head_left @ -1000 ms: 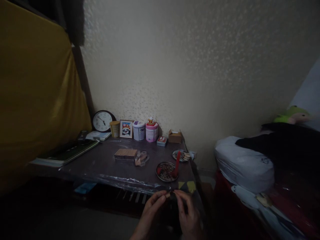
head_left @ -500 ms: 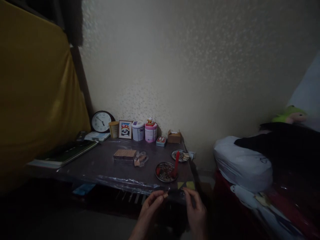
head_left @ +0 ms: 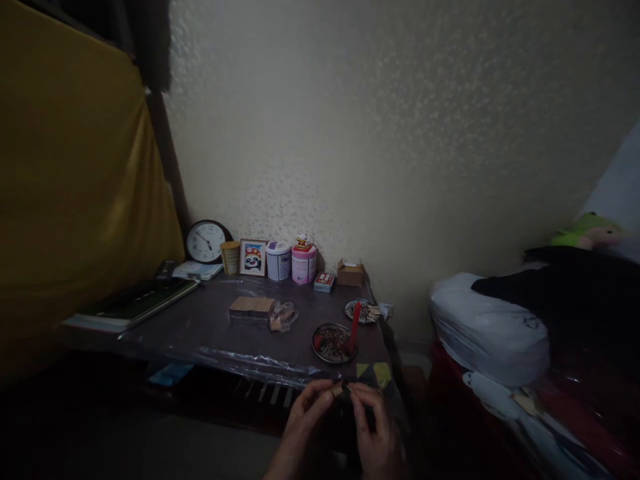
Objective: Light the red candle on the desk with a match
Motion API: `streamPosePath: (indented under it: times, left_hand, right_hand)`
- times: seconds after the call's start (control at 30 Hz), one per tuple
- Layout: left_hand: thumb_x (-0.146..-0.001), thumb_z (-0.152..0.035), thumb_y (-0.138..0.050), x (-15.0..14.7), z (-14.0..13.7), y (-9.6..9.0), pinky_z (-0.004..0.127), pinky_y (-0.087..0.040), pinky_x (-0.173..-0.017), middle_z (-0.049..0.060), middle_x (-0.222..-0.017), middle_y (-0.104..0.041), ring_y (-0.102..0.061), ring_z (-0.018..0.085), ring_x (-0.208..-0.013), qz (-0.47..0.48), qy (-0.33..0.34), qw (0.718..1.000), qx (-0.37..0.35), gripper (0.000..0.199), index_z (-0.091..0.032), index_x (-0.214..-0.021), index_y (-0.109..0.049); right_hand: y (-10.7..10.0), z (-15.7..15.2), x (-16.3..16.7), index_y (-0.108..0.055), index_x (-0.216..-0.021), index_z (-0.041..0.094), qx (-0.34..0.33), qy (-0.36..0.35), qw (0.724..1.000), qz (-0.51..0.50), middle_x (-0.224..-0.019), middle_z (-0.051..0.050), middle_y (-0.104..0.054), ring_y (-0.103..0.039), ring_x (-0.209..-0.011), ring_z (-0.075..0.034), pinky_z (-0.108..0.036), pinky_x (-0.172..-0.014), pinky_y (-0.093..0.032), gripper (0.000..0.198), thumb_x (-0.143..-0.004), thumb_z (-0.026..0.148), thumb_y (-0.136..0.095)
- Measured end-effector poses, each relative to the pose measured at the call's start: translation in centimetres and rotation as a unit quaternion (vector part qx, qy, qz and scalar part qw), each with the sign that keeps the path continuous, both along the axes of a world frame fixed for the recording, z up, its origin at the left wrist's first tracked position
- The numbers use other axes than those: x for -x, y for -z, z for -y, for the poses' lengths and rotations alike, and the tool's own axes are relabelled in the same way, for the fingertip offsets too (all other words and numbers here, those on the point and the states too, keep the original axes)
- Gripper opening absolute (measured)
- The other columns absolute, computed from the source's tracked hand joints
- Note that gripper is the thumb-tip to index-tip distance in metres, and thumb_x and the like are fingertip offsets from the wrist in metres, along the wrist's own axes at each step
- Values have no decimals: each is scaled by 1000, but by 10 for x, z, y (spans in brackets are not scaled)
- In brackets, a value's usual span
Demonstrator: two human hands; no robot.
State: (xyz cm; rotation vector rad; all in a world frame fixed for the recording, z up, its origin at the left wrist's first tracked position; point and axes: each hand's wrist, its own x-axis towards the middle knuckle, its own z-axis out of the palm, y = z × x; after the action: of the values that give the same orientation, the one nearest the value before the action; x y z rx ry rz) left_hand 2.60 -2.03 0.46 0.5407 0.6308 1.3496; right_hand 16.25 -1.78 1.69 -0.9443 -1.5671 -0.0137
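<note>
Just past the table's front edge, my left hand (head_left: 306, 415) pinches a small tan box (head_left: 337, 388) that looks like a matchbox. My right hand (head_left: 374, 420) is close beside it, thumb and forefinger pressed together on a thin stick, apparently a match; its far end cannot be made out in the dim light. Beyond my hands, a round metal plate (head_left: 325, 359) holds dark bits and an upright red candle (head_left: 355, 327). Behind that, a second plate (head_left: 350, 317) carries pale matchsticks (head_left: 371, 313) along its right side.
On the plastic-covered table (head_left: 210, 327) are a row of brown boxes (head_left: 251, 309) and a clear bag (head_left: 283, 317). A clock (head_left: 206, 242), picture frame (head_left: 253, 258), tubs (head_left: 279, 261) and a cardboard box (head_left: 350, 273) line the wall. White bundles (head_left: 485, 327) are piled at right.
My right hand has moved left, bringing its fingertips up to the small box in my left hand. The things on the table have stayed put; the view has shifted slightly.
</note>
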Motion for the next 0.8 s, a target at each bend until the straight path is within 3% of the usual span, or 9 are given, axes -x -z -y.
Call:
streamPosePath:
  times: [0.2,0.33,0.43,0.53,0.63,0.8]
  left_hand:
    - [-65,-28,-75,-1,3,-9,29,-45,-75,5,-81,-74,-65,17,-76,-8,-4,1000,3,25,-18,-86,-65]
    - [-65,-27,-75,-3,5,-18,26,-45,-76,5,-81,-73,-65,16,-77,2,4,1000,-21,25,-18,-85,-65]
    - [-65,-28,-75,-2,4,-16,26,-45,-71,5,-80,-73,-65,16,-75,-1,13,999,-34,24,-18,-86,-65]
    - [-65,-29,-75,3,3,-9,23,-43,-63,3,-75,-72,-63,14,-67,-24,-9,999,-20,23,-17,-82,-65]
    - [-68,-29,-72,9,3,-3,25,-44,-70,4,-84,-73,-64,16,-77,-34,-20,999,-17,21,-19,-85,-65]
    - [-71,-27,-69,21,-1,8,29,-43,-81,5,-92,-71,-62,18,-89,-82,-36,995,-32,19,-19,-88,-65]
  right_hand:
    - [-8,6,-5,-60,-92,22,-53,12,998,-26,-87,-4,-71,-67,-82,-16,-28,-74,-54,14,-84,14,-53]
    - [14,-8,-10,-64,-87,24,9,12,998,60,-79,-2,-73,-69,-72,-16,-25,-64,-55,17,-87,24,-47]
    - [25,-22,-19,-65,-82,21,51,71,996,-1,-77,-5,-73,-69,-70,-17,-24,-62,-54,21,-87,31,-46]
    - [22,-28,-29,-65,-78,21,96,84,988,-92,-77,-4,-72,-68,-72,-17,-25,-66,-53,22,-83,38,-52]
    - [15,-28,-34,-66,-73,20,105,70,980,-157,-71,-3,-70,-65,-66,-17,-25,-62,-52,22,-78,39,-57]
    - [12,-28,-33,-65,-68,19,97,46,979,-175,-73,-5,-66,-61,-70,-18,-29,-65,-50,21,-75,38,-60]
